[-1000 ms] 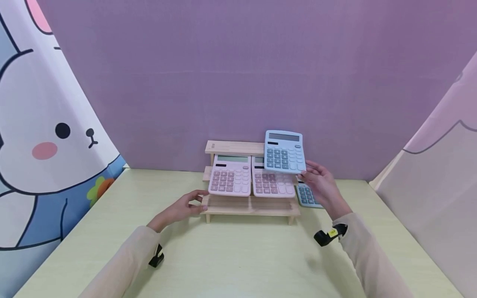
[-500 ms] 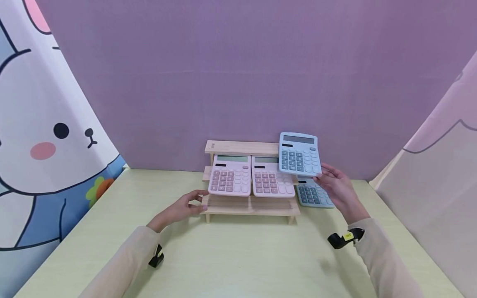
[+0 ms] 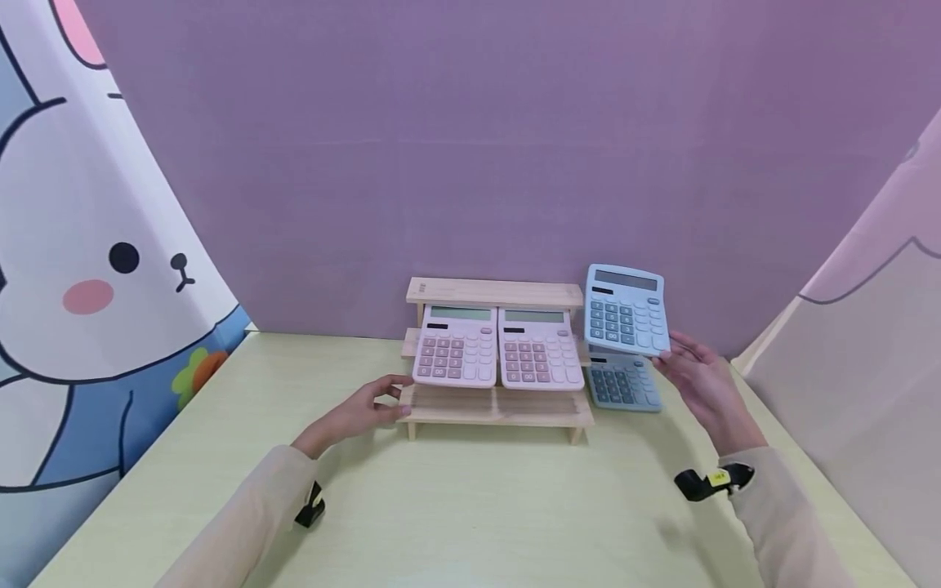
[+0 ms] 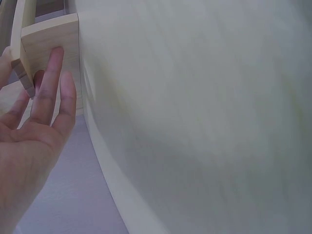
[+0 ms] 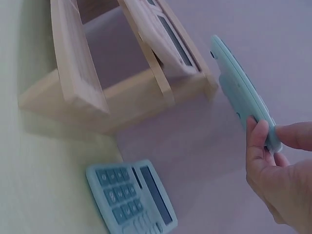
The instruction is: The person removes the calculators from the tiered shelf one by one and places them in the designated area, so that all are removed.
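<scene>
My right hand (image 3: 702,384) pinches a light blue calculator (image 3: 626,310) by its lower right corner, thumb on one face and fingers behind. The calculator hangs in the air to the right of a stepped wooden rack (image 3: 494,416), its screen and keys toward the head camera. My left hand (image 3: 360,415) holds the left end of the rack's lowest step; the left wrist view has the fingers (image 4: 45,100) reaching past the board's edge. Two pink calculators, a left one (image 3: 455,347) and a right one (image 3: 540,349), lean side by side on the rack.
A second blue calculator (image 5: 131,197) lies on the table (image 3: 470,506) beside the rack's right end, partly covered by the held one in the head view. A purple backdrop (image 3: 470,147) stands behind the rack, with printed cloth (image 3: 88,245) at the left.
My right hand has carried the blue calculator rightward, from over the right pink calculator to beyond the rack's end. More of the second blue calculator shows. My left hand stays put.
</scene>
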`<state>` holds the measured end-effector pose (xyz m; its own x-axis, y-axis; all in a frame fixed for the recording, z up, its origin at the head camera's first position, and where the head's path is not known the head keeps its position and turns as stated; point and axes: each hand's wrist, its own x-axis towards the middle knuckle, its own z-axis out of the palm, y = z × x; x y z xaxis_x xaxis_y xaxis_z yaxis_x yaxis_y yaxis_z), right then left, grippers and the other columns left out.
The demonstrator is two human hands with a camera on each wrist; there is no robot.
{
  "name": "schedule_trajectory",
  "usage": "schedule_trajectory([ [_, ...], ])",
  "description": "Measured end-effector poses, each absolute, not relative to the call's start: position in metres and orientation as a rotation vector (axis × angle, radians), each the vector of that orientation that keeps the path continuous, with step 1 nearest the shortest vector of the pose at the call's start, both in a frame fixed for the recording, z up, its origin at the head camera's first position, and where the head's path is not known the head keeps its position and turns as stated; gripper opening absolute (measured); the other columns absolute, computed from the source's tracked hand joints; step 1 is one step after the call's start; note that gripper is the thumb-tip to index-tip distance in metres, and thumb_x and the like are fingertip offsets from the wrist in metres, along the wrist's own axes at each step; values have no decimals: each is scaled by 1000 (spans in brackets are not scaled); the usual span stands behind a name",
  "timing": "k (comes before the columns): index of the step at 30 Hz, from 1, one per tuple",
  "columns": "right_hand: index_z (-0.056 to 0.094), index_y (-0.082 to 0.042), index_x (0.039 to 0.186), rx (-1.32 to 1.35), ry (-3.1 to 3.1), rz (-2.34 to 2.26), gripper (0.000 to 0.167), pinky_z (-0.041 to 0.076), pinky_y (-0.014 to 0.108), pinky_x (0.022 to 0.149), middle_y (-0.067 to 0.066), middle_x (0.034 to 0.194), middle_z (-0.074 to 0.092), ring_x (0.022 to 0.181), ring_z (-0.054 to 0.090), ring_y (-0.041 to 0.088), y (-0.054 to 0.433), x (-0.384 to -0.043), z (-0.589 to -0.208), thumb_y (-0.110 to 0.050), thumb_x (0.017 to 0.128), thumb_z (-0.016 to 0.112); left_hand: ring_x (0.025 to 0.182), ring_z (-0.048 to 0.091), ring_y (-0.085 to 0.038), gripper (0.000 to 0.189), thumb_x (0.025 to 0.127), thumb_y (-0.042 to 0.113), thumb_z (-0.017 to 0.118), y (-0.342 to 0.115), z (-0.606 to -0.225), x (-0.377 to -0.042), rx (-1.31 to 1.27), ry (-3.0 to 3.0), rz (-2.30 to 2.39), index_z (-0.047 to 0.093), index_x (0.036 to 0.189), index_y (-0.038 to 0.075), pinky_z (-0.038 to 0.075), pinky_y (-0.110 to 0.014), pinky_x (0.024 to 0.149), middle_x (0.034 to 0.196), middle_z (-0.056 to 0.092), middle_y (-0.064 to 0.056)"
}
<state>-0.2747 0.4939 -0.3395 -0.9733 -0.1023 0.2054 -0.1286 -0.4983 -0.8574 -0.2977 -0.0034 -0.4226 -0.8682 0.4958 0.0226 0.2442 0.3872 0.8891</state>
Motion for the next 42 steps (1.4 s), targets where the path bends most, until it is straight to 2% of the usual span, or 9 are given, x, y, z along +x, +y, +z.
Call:
schedule_trajectory([
  [14,54,-1,107,404,-1472,2746,32,53,26,78,11,94,66,86,66,21,525,-266,-364,17,90,34,99,55,-27,57,88,25,61,-3,-423,-296,666,2401,1483,36,137,11,52,-35,83,123,42,-20],
  [19,57,-1,106,459,-1477,2747,36,53,26,77,12,94,67,85,66,20,532,-265,-374,17,91,30,98,56,-27,57,88,24,61,-3,-423,-297,677,2389,1491,35,137,11,52,-39,84,123,41,-20],
  [30,59,-5,102,332,-1549,2709,34,54,24,76,9,91,68,83,66,17,552,-262,-394,15,91,34,99,55,-28,58,88,25,61,-3,-422,-296,676,2385,1499,35,137,10,52,-39,85,124,41,-21],
  [37,61,-5,102,367,-1549,2714,40,53,24,76,10,91,68,83,66,18,568,-260,-406,16,91,29,106,49,-32,57,88,24,61,-3,-423,-295,683,2384,1503,35,137,10,52,-38,84,126,41,-20],
  [42,62,-5,101,377,-1528,2733,45,54,24,76,10,90,69,83,67,18,581,-261,-413,17,91,25,103,52,-30,56,89,24,60,-3,-424,-297,686,2394,1494,35,137,10,52,-38,83,126,41,-20],
])
